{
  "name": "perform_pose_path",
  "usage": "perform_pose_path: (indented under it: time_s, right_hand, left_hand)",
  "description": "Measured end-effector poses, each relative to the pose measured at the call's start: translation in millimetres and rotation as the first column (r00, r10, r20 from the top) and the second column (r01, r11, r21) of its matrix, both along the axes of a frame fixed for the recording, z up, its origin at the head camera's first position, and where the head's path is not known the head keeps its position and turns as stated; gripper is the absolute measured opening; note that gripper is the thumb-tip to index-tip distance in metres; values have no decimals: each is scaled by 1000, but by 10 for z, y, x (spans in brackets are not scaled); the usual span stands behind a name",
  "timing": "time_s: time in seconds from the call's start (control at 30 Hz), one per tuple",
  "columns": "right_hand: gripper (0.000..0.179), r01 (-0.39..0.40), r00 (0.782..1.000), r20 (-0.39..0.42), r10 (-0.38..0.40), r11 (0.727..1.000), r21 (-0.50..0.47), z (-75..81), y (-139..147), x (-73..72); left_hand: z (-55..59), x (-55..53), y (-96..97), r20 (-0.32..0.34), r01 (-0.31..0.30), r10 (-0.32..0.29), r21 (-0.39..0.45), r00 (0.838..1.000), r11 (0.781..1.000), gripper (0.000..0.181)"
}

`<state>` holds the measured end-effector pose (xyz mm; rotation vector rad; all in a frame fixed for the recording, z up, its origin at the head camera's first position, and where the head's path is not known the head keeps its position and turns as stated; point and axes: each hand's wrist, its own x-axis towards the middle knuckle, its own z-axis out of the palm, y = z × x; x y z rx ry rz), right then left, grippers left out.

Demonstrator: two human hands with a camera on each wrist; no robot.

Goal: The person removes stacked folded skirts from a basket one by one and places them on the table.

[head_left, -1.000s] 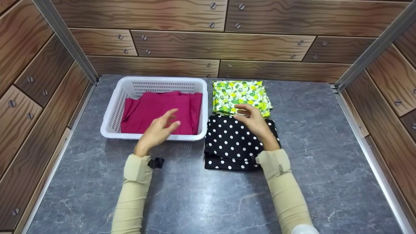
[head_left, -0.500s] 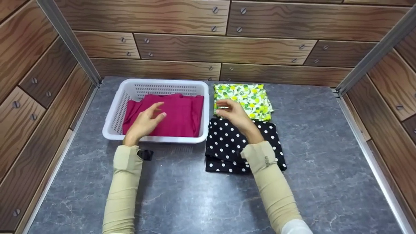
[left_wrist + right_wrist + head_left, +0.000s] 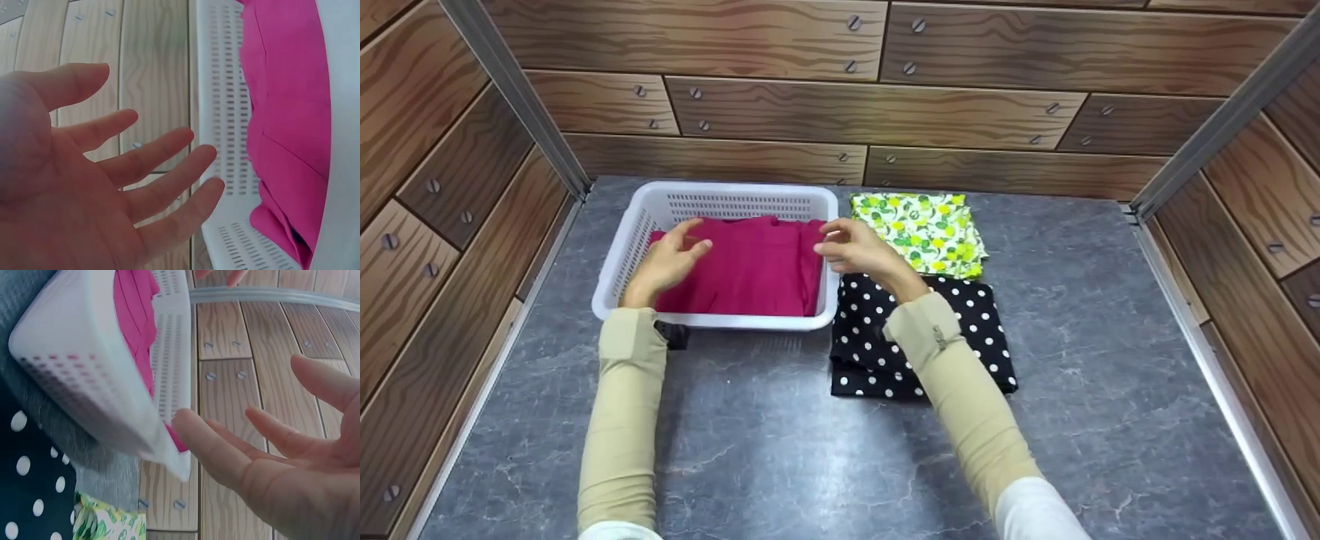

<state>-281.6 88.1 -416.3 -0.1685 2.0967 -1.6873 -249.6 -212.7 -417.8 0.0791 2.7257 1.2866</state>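
Folded magenta cloth [image 3: 757, 262] lies inside a white plastic basket [image 3: 720, 322] with slotted walls. My left hand [image 3: 664, 259] hovers over the basket's left part, fingers spread and holding nothing. In the left wrist view its palm [image 3: 84, 197] shows bare, the basket wall beyond the fingertips. My right hand [image 3: 859, 251] is above the basket's right rim, fingers loosely bent with nothing between them. The right wrist view has these fingers [image 3: 214, 450] overlapping the rim's corner. Below the right forearm lies a folded black cloth [image 3: 877, 322] with white dots.
A folded white cloth with a yellow and green lemon print [image 3: 919, 232] lies behind the dotted one, right of the basket. All rests on a grey marbled tabletop [image 3: 780, 450]. Wood-patterned walls [image 3: 780, 105] and metal edge strips [image 3: 1215, 390] enclose the back and sides.
Both hands have moved left: the left from the basket's front middle to its left part, the right from over the cloths to the basket's right rim. The cloths and basket stay put.
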Motion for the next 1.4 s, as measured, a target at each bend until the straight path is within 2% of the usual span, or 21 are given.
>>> perform_pose_path:
  time_s: [0.17, 0.33, 0.47, 0.63, 0.8, 0.9, 1.0, 1.1, 1.2, 1.3, 1.4]
  right_hand:
    - [55, -54, 998, 33, 52, 995, 82, 30, -196, 3]
    - [61, -74, 997, 41, 68, 983, 170, 39, -318, 35]
    - [56, -68, 998, 19, 65, 970, 232, 44, -385, 60]
    - [49, -69, 998, 9, 69, 951, 301, 53, -493, 64]
    - [68, -58, 998, -4, 64, 935, 350, 14, -620, 43]
    - [77, -14, 1000, -16, 21, 935, 354, -44, -696, 5]
    - [74, 82, 997, -24, -79, 932, 352, -120, -760, -34]
    - [72, 214, 975, -17, -220, 926, 310, -200, -829, -41]
    - [78, 318, 948, -61, -313, 910, 267, -277, -896, -27]
    - [86, 364, 930, -149, -336, 899, 243, -347, -929, -4]
    - [92, 363, 927, -186, -325, 902, 232, -406, -924, 8]
  left_hand:
    - [-24, -77, -52, 74, -9, 7, 27, 997, 1000, 57]
    - [-30, -154, -104, 86, -8, 1, 80, 996, 997, 56]
    - [-42, -184, -161, 109, -27, 17, 92, 994, 995, 56]
    - [-92, -240, -240, 133, -37, 28, 66, 991, 997, 55]
    - [-133, -320, -311, 156, -60, 50, 59, 986, 996, 55]
    - [-149, -341, -338, 163, -84, 73, 58, 984, 995, 57]
    - [-185, -366, -350, 155, -114, 104, 58, 982, 992, 57]
    - [-241, -380, -377, 148, -170, 161, 49, 976, 984, 57]
    - [-291, -388, -400, 155, -217, 206, 57, 966, 974, 57]
    - [-327, -396, -406, 168, -220, 206, 73, 964, 973, 57]
    - [-355, -399, -408, 187, -209, 191, 82, 964, 974, 56]
